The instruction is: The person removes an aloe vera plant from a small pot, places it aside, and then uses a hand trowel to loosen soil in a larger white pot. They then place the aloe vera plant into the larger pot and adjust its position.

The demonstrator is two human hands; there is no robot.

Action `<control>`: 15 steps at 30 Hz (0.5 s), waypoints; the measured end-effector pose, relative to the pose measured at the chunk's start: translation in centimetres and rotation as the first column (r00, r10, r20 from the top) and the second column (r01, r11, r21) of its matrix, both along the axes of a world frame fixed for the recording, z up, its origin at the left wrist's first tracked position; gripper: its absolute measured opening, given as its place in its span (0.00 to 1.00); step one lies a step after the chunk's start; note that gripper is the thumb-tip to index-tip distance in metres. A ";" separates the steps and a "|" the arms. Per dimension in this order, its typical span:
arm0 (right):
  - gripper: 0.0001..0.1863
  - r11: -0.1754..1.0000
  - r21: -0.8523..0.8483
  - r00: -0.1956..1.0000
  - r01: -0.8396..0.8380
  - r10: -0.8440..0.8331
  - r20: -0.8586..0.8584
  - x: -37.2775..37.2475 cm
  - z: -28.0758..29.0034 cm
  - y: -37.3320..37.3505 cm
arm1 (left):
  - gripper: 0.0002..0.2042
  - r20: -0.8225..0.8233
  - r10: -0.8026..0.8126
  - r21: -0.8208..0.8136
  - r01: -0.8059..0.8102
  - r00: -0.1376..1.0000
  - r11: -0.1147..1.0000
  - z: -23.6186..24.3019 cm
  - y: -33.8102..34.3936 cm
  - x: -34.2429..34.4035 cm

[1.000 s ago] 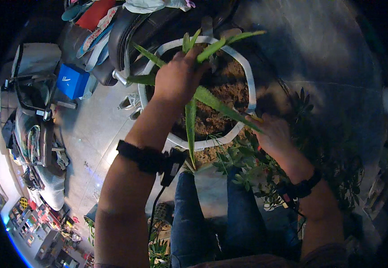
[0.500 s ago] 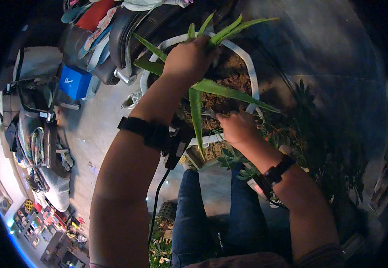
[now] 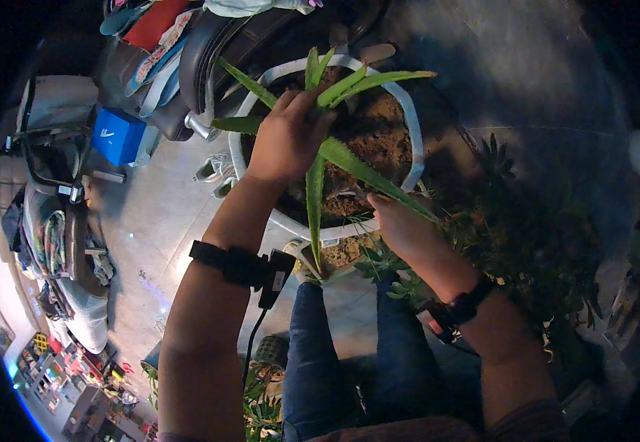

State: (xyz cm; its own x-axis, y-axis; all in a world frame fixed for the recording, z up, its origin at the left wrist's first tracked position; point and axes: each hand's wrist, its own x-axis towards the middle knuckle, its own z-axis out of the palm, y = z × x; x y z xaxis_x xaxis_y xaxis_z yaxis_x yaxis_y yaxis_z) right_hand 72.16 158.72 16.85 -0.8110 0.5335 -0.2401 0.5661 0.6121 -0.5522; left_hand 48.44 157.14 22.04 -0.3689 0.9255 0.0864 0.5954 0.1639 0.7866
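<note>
An aloe plant point(image 3: 360, 166) with long toothed green leaves stands in a white-rimmed pot point(image 3: 417, 132) of brown soil point(image 3: 382, 132). My left hand point(image 3: 288, 140) is closed around the aloe near the base of its leaves, and the fingers hide the spot they grip. By the pot's near right rim is my right hand point(image 3: 408, 228), its fingers curled, one aloe leaf passing just above it. What it holds is hidden; a thin pale piece shows on the soil beside its fingertips.
Leafy plants point(image 3: 497, 236) crowd the right side, and a smaller soil-filled planter point(image 3: 342, 254) sits nearer than the pot. To the left are a blue box point(image 3: 119, 136), a chair point(image 3: 62, 140) and shoes point(image 3: 215, 168). A dark sofa point(image 3: 176, 74) borders the far left.
My left hand and the aloe have shifted left and slightly nearer, baring more soil. My right hand has moved a little right and nearer, toward the rim.
</note>
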 end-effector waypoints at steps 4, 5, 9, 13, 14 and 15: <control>0.08 0.987 -0.090 0.966 0.136 -0.112 0.233 -1.3 0.7 2.0 | 0.18 0.081 0.018 0.045 -0.022 0.997 0.999 0.1 -1.2 0.6; 0.08 0.982 -0.041 0.941 0.182 -0.162 0.296 -0.9 1.7 2.3 | 0.19 0.109 0.015 0.038 -0.019 0.994 0.999 0.2 -1.8 0.7; 0.09 0.949 0.310 0.961 -0.057 -0.032 0.274 1.1 5.4 3.9 | 0.22 0.141 0.096 0.069 -0.106 0.985 0.992 0.2 -3.4 1.0; 0.14 0.894 0.428 0.943 -0.131 -0.020 0.332 -0.1 4.7 5.6 | 0.23 0.111 0.172 0.078 -0.181 0.979 0.980 -0.3 -4.2 1.1; 0.15 0.885 0.425 0.920 -0.192 0.012 0.392 -1.1 4.0 5.9 | 0.24 0.120 0.205 0.044 -0.212 0.971 0.976 -0.3 -4.4 1.3; 0.17 0.906 0.347 0.872 -0.241 0.046 0.487 -1.7 3.6 6.1 | 0.24 0.066 0.190 0.080 -0.194 0.980 0.978 -0.4 -4.6 1.5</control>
